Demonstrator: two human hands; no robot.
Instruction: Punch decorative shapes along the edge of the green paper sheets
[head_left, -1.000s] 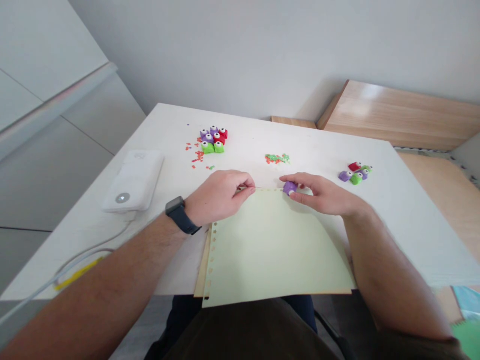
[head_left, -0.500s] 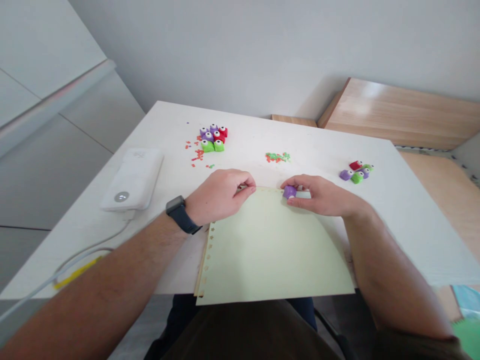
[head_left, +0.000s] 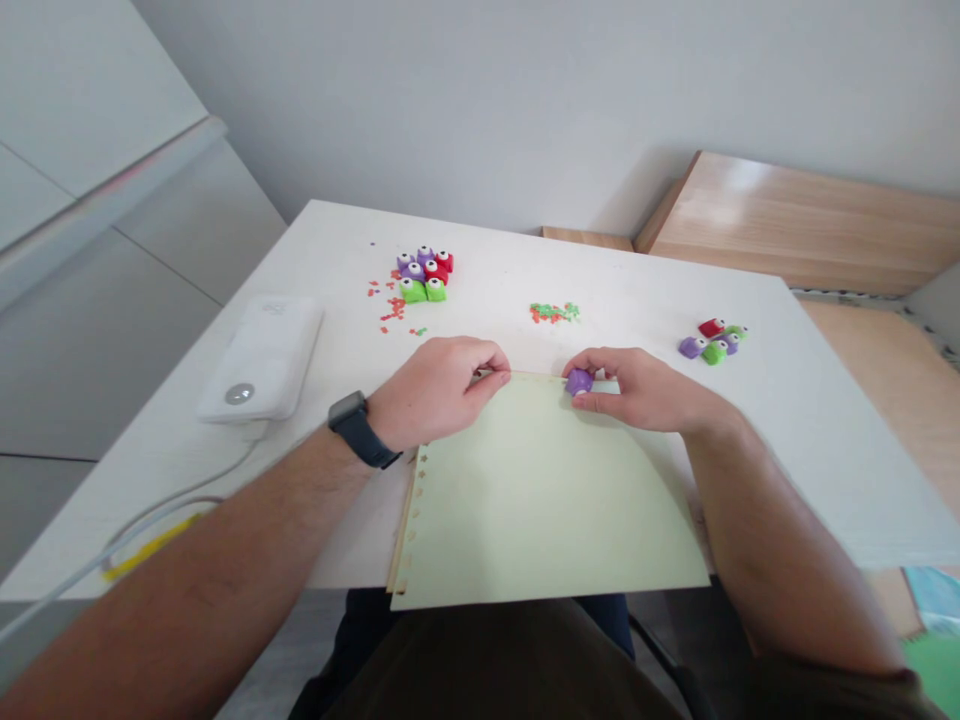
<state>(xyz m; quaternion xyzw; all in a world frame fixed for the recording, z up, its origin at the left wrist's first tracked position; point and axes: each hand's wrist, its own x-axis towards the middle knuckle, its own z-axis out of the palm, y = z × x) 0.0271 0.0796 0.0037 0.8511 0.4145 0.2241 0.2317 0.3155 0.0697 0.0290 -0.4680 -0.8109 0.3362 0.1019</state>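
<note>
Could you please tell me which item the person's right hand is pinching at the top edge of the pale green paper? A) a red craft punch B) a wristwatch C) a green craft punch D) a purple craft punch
D: the right hand pinches a purple craft punch on the paper's top edge.

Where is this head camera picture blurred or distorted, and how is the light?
In the head view, light is soft and even, with a faint shadow on the wall. The wide lens bends the edges of the white table. The right forearm looks slightly blurred, while the purple paper punch in the right hand looks fairly sharp.
</note>
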